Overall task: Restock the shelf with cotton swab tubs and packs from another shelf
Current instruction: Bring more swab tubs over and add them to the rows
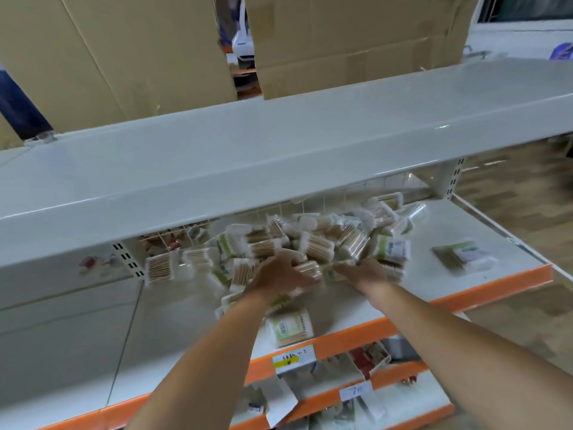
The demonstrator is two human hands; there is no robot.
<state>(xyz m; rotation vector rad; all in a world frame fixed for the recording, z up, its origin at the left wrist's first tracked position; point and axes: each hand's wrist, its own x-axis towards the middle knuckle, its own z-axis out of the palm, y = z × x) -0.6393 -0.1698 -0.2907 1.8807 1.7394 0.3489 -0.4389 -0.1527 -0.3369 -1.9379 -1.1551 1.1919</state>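
Hands first: both of yours are reaching under the upper shelf [279, 141] into the heap of cotton swab packs [310, 243] on the orange-edged shelf [465, 293]. Your left hand [279, 271] has its fingers curled over a pack of wooden-stemmed swabs [307, 270] at the near face of the heap, and your right hand [366, 271] lies just beside it, low among the packs; motion blur hides its fingertips, so I cannot tell whether it is gripping anything. The heap sits toward the back of this shelf, against the wire grid, spreading from the left upright toward the middle. 1 round tub with a barcode label [290, 327] lies on its side near the front edge, just behind the price tag [293, 355], and 1 flat pack [463, 256] lies well apart near the right end. To do this step well, I would gather from the near face of the heap rather than the top, since the slick wrappers will probably slide and spill forward. Cup both hands together so the load is held between them, take a modest armful, and draw it straight out low, keeping clear of the upper shelf's lip. Mind the tub near the front edge: your left forearm passes close beside it, and a nudge could roll it off. Pick up it and the stray pack on a later trip.
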